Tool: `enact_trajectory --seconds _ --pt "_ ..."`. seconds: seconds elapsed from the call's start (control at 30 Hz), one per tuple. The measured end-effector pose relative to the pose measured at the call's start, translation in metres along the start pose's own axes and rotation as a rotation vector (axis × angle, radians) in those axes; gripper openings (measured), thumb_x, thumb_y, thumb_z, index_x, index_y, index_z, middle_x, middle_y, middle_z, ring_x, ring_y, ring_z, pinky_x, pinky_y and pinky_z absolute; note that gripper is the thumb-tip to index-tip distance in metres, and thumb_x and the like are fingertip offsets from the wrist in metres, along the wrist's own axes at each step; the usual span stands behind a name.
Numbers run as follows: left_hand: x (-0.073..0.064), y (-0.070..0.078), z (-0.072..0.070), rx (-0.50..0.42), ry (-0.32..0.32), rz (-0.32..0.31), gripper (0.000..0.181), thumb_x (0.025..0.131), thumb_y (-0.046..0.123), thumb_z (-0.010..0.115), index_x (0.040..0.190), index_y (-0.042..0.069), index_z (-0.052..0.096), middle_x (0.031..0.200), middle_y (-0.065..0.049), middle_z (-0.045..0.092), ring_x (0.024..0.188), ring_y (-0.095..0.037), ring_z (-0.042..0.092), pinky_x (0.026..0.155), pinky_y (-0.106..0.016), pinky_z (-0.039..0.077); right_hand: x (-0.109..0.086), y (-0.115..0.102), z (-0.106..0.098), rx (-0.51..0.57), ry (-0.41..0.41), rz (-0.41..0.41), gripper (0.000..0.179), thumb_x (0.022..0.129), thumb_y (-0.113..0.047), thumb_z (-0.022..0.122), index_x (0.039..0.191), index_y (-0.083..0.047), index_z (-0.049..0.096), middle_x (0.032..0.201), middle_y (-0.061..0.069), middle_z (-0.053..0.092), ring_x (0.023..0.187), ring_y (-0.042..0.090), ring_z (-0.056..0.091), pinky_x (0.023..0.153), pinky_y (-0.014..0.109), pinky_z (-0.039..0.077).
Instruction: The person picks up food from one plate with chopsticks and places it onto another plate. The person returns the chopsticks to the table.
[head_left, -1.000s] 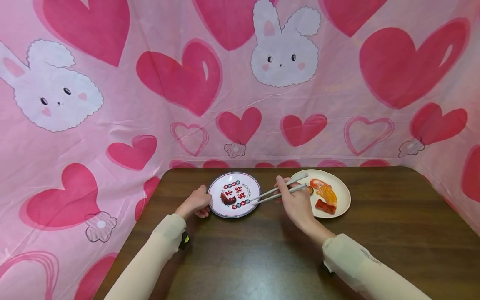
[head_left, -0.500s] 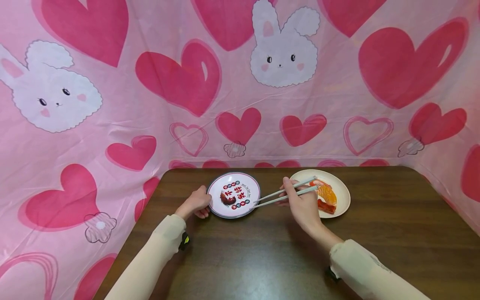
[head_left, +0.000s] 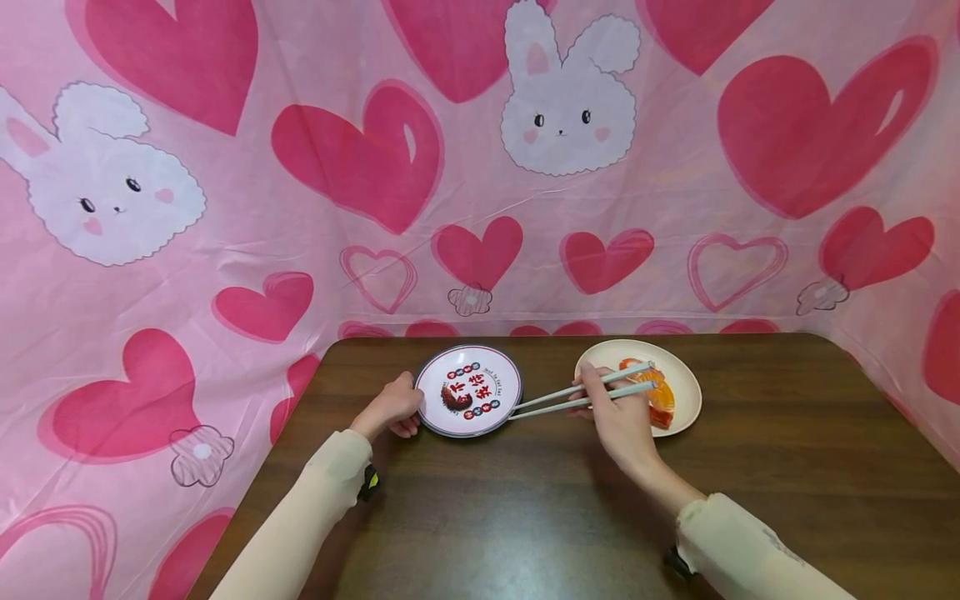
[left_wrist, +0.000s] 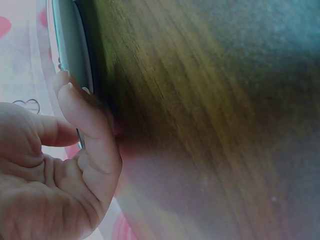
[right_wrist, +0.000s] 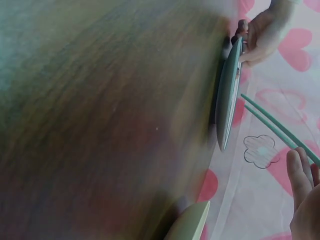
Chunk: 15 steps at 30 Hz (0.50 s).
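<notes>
In the head view my left hand [head_left: 390, 405] holds the left rim of a white plate with printed characters [head_left: 437, 377]. The left wrist view has the fingertips [left_wrist: 67, 95] against the plate's underside edge. My right hand [head_left: 618, 421] grips a pair of pale green chopsticks [head_left: 551, 408], which point left with nothing between their tips. Those tips lie by the printed plate's right rim and, in the right wrist view, stand off its face. Behind the right hand is a cream plate [head_left: 692, 390] bearing an orange slice [head_left: 670, 387] and a reddish-brown strip [head_left: 662, 417], partly covered by the hand.
Both plates are near the far edge of a brown wooden table [head_left: 480, 508]. A pink cloth [head_left: 540, 200] with hearts and rabbits hangs behind the table and along its sides. Dark bands [head_left: 369, 482] show at the wrists.
My right hand has moved right with the chopsticks, from over the printed plate toward the cream plate, hiding more of the food. The left hand stays on its rim.
</notes>
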<state>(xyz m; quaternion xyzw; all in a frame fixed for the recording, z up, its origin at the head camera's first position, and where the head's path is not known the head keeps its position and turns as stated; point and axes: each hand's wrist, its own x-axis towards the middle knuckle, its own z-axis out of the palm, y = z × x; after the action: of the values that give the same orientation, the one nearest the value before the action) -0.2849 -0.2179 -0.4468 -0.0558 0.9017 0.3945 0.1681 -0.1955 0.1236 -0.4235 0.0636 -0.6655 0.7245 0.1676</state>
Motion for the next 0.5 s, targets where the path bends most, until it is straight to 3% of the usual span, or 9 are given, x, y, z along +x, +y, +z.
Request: enact_trajectory --seconds 0.33,0.5 --pt "0.001 0.000 0.000 0.003 0.001 -0.002 0.036 0.102 0.011 0.048 0.134 -0.003 0.042 0.073 -0.019 0.062 0.048 -0.020 0.058 0.046 -0.032 0.056 -0.005 -0.002 -0.008 0.021 0.015 -0.004 0.042 0.109 -0.023 0.061 0.096 0.017 0.065 0.082 0.029 0.068 0.065 0.027 0.075 0.065 0.044 0.063" --pt "0.000 0.000 0.000 0.008 -0.005 -0.002 0.033 0.102 0.012 0.048 0.132 -0.003 0.042 0.073 -0.019 0.061 0.048 -0.020 0.058 0.046 -0.032 0.056 -0.007 -0.003 -0.013 0.005 0.019 -0.031 0.041 0.109 -0.023 0.061 0.094 0.014 0.067 0.085 0.035 0.066 0.065 0.027 0.075 0.065 0.044 0.063"
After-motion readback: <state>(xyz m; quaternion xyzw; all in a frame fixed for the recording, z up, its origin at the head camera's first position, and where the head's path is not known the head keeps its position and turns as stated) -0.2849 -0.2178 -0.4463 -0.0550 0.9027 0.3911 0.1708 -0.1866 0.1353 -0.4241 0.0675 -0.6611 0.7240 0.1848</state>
